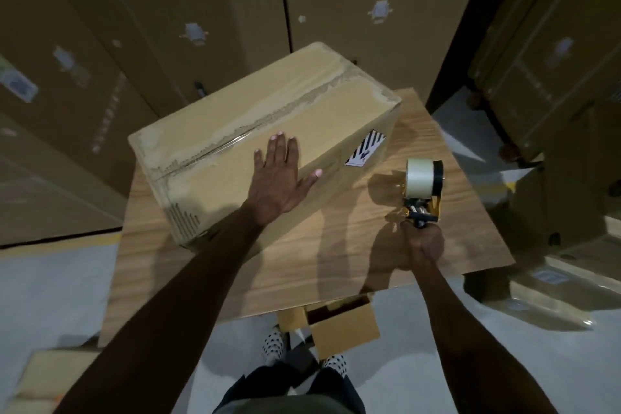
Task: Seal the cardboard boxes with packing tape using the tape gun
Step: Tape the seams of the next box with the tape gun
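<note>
In the head view, a large closed brown cardboard box (268, 141) is seen lying at an angle on the wooden tabletop (336, 262), toward its far left part. Clear tape with torn paper edges is seen along the box's top centre seam, and a black-and-white striped label (364, 149) is stuck on the side facing the right. The left hand (280, 183) is laid flat on the near part of the box top, fingers straight and spread, nothing being gripped. The yellow and black tape gun with a roll of clear tape (421, 188) is held upright over the right part of the tabletop, apart from the box; its handle is gripped by the right hand (423, 244), whose fingers are curled round it. A small open cardboard box (339, 326) is seen on the grey floor (504, 363) just under the near tabletop edge, beside feet in spotted socks (274, 344). Tall brown cartons (168, 10) are stacked behind the tabletop.
</note>
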`<state>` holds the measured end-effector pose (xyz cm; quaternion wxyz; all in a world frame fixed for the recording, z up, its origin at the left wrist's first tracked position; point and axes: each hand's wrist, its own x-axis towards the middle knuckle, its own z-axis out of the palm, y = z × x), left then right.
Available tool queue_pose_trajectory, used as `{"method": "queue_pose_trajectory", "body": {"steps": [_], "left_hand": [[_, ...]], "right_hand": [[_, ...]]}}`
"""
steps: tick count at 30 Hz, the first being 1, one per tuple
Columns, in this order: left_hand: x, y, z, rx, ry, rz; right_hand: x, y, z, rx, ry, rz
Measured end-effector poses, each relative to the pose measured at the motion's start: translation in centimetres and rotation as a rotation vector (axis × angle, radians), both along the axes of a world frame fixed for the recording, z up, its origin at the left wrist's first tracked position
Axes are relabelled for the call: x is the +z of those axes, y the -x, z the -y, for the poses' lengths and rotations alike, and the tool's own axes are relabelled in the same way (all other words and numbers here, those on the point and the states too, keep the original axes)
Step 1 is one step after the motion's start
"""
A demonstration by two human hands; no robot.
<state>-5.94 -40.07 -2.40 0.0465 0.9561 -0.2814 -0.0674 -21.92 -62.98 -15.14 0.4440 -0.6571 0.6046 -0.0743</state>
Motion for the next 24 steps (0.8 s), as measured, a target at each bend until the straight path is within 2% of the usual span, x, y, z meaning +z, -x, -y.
{"method": "queue_pose_trajectory", "body": {"steps": [4,11,16,20,22,24], "left_hand": [[-0.2,0.0,-0.1,0.001,0.023,-0.002],[-0.3,-0.5,-0.4,-0.012,0.085,-0.044],[0.1,-0.7,0.0,0.035,0.175,-0.142],[1.4,-0.9,0.3,0.064,0.372,-0.241],[2.3,-0.9,0.5,0.043,0.584,-0.335],[3.4,-0.7,0.3,0.003,0.833,-0.534]], "right_hand": [[-0.1,-0.8,0.8,0.002,-0.12,0.103],[-0.1,-0.7,3.2,0.037,-0.107,0.158],[8.6,0.6,-0.3,0.048,-0.304,0.42],[14.0,1.4,-3.3,0.103,-0.377,0.539],[16.2,1.3,-5.7,0.11,-0.428,0.575],[18.1,0.8,-8.4,0.13,-0.498,0.609]]}}
